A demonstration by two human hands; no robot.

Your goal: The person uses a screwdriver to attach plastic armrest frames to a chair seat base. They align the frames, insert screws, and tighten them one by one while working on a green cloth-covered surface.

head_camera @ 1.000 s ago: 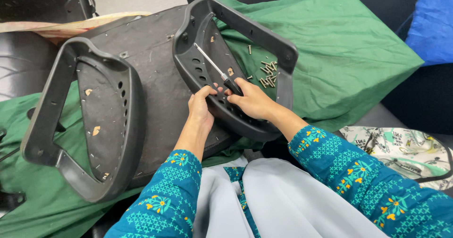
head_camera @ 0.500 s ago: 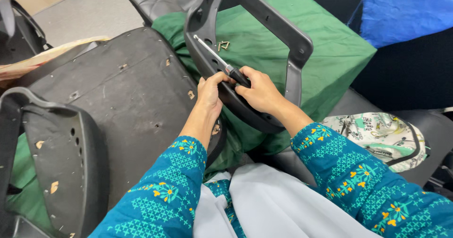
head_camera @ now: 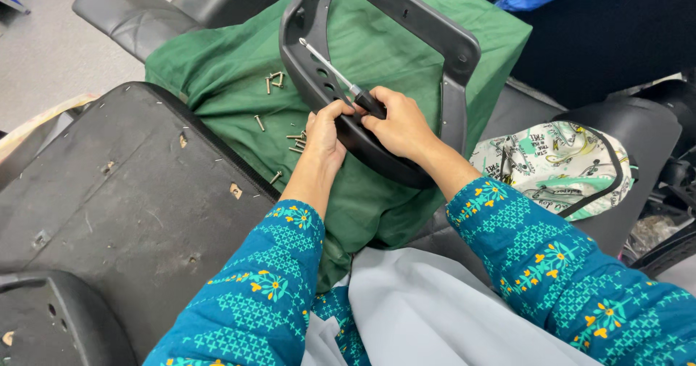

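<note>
While gripped: one screwdriver (head_camera: 341, 76), two hands (head_camera: 362, 123).

green cloth (head_camera: 239, 68), black armrest (head_camera: 406, 18), teal sleeves (head_camera: 268, 301) (yellow flowers), brass screws (head_camera: 274, 80).

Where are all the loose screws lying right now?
The screws lie scattered on the green cloth, just left of the black chair armrest and the left hand, with the upturned seat base further left.
</note>
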